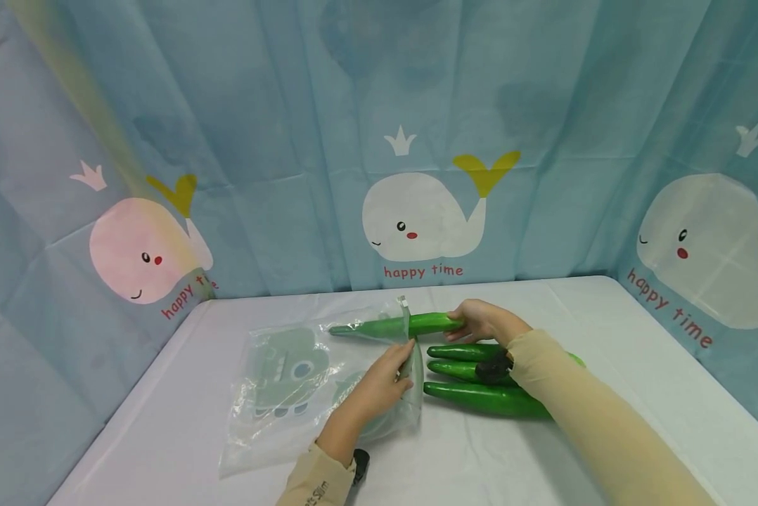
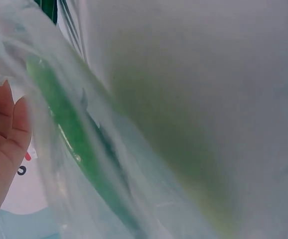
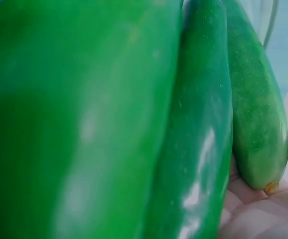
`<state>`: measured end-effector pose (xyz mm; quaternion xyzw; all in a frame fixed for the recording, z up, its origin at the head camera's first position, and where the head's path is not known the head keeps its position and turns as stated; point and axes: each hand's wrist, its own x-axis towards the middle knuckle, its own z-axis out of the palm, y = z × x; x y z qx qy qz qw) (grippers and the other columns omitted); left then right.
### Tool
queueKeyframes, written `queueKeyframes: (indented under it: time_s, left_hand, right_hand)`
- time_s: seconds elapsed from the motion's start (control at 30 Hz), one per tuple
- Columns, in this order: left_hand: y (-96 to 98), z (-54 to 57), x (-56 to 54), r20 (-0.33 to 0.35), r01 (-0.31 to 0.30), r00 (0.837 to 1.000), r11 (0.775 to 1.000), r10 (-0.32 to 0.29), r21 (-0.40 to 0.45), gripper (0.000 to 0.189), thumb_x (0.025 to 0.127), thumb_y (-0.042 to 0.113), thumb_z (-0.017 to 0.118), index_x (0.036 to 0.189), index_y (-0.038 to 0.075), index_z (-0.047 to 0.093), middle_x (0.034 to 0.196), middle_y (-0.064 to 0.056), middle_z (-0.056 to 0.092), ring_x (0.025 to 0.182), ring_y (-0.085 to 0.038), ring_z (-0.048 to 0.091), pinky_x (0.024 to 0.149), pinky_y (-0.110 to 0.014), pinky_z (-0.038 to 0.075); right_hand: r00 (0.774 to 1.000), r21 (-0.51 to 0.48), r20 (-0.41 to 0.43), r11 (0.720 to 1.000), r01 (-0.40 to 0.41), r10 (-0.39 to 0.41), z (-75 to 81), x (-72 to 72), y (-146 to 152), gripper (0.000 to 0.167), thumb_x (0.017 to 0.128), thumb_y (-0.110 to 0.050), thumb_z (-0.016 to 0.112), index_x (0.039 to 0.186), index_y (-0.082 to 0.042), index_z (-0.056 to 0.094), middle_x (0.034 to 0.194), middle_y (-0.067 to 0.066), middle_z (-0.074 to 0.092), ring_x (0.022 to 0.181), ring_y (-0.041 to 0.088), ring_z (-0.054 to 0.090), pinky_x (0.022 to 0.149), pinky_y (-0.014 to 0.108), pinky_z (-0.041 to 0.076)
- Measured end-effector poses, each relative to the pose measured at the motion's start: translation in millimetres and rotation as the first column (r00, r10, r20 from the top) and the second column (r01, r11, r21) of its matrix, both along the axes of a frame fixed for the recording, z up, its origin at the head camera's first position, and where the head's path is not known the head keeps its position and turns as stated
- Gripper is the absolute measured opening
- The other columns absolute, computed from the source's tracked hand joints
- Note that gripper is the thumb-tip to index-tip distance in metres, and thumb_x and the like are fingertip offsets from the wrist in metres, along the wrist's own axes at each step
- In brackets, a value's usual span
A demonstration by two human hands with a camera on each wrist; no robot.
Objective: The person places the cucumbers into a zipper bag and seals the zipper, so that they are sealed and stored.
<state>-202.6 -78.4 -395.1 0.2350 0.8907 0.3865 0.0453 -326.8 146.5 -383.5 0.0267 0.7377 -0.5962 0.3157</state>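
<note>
A long green cucumber [image 1: 432, 322] lies partly inside a clear zip bag [image 1: 242, 443] with a green dinosaur print; its narrow end shows through the plastic. My right hand [image 1: 480, 322] grips its thick end just outside the bag's mouth. That end, with a brownish tip, also appears between the fingers and thumb in the right wrist view, on the cucumber [image 3: 261, 114]. My left hand [image 1: 379, 386] pinches the edge of the bag's opening. In the left wrist view, the cucumber [image 2: 74, 134] is seen through the film beside the left hand [image 2: 4, 139].
More cucumbers lie side by side below my right forearm: an upper one [image 1: 458, 353], a middle one [image 1: 451, 369] and a lower one [image 1: 480, 398]. The sleeve hides their right ends. A white-covered table [image 1: 164, 393] stands before a blue whale-print curtain [image 1: 278, 211].
</note>
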Motion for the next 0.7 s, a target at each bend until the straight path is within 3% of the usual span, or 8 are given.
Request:
queueKeyframes:
  time_s: [0.17,0.4,0.53,0.7]
  left_hand:
    - [-1.5,-0.1,-0.1,0.008,0.005,1.000,1.000,-0.005,0.022,0.066,0.092,-0.004,0.061,0.149,-0.003,0.030,0.121,-0.010,0.051,0.102,-0.020,0.051,0.087,-0.040,0.047]
    - [-2.3,0.5,0.4,0.019,0.004,1.000,0.999,-0.005,0.032,0.065,0.091,-0.005,0.060,0.149,-0.004,0.031,0.120,-0.011,0.052,0.101,-0.021,0.051,0.088,-0.041,0.047]
    - [-3.0,2.1,1.2,0.018,0.006,1.000,0.999,-0.007,0.036,0.064,0.091,-0.006,0.060,0.148,-0.005,0.032,0.118,-0.013,0.052,0.102,-0.022,0.051,0.088,-0.041,0.047]
    - [-3.9,2.9,1.7,0.009,0.018,1.000,0.999,-0.018,0.027,0.063,0.091,-0.006,0.061,0.148,-0.005,0.033,0.119,-0.012,0.052,0.100,-0.021,0.051,0.086,-0.039,0.047]
  right_hand:
    - [0.999,-0.017,0.027,0.999,0.039,-0.038,-2.5,-2.1,-5.4,0.037,0.105,-0.013,0.036,0.134,0.011,0.038,0.106,0.023,0.057,0.086,0.025,0.059,0.091,0.042,0.047]
    - [0.999,-0.026,0.026,0.998,0.048,-0.048,-1.8,-3.5,-12.0,0.036,0.105,-0.013,0.035,0.133,0.010,0.037,0.101,0.022,0.055,0.077,0.022,0.058,0.071,0.032,0.051]
    - [0.998,-0.031,0.023,0.997,0.067,-0.067,-3.1,-4.9,-16.9,0.032,0.105,-0.013,0.036,0.129,0.009,0.040,0.101,0.022,0.054,0.078,0.023,0.058,0.070,0.032,0.051]
    - [0.996,-0.056,0.043,0.996,0.076,-0.073,-5.2,-5.3,-24.0,0.037,0.105,-0.012,0.038,0.135,0.009,0.036,0.111,0.025,0.051,0.084,0.025,0.057,0.074,0.034,0.052]
